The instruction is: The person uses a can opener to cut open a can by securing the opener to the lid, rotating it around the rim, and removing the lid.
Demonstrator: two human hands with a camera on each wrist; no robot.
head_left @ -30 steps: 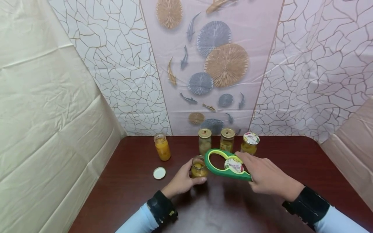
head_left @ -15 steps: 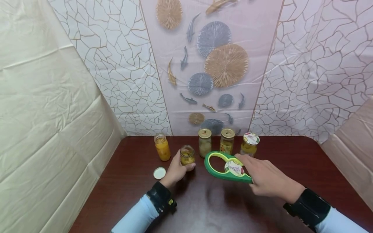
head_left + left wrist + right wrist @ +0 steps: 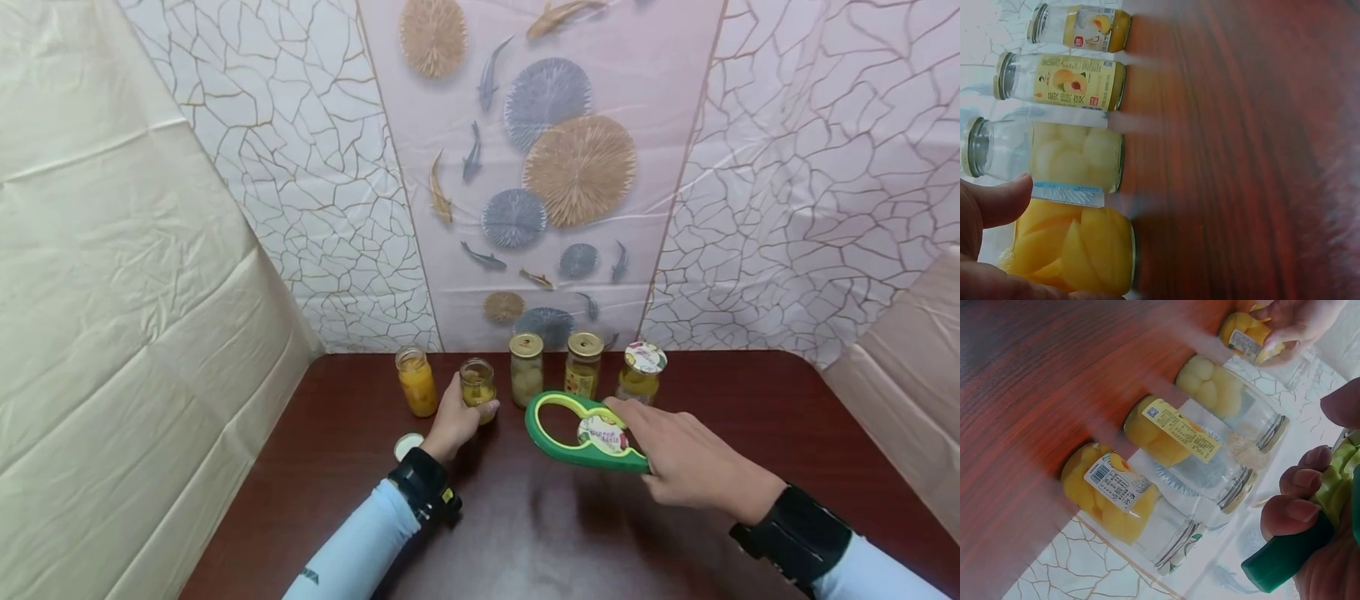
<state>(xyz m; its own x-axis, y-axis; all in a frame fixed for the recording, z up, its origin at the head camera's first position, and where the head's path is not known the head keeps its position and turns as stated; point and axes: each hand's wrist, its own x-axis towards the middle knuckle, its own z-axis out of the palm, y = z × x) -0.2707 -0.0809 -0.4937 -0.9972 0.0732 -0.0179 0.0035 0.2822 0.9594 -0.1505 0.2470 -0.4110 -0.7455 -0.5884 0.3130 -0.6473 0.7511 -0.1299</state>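
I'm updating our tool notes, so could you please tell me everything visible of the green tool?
The green tool is flat and elongated, its green outer frame edged inside with lime yellow; it looks like plastic. The table shows through its wide rounded opening, toward the person's left; beside that, a printed white disc sits in a narrower part. The right grip holds the opposite end, partly hiding it. The tool appears raised off the table.

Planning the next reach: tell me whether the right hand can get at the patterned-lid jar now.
Probably yes: the patterned-lid jar stands near the right hand with its top uncovered, though that hand's grip is occupied by the green opener.
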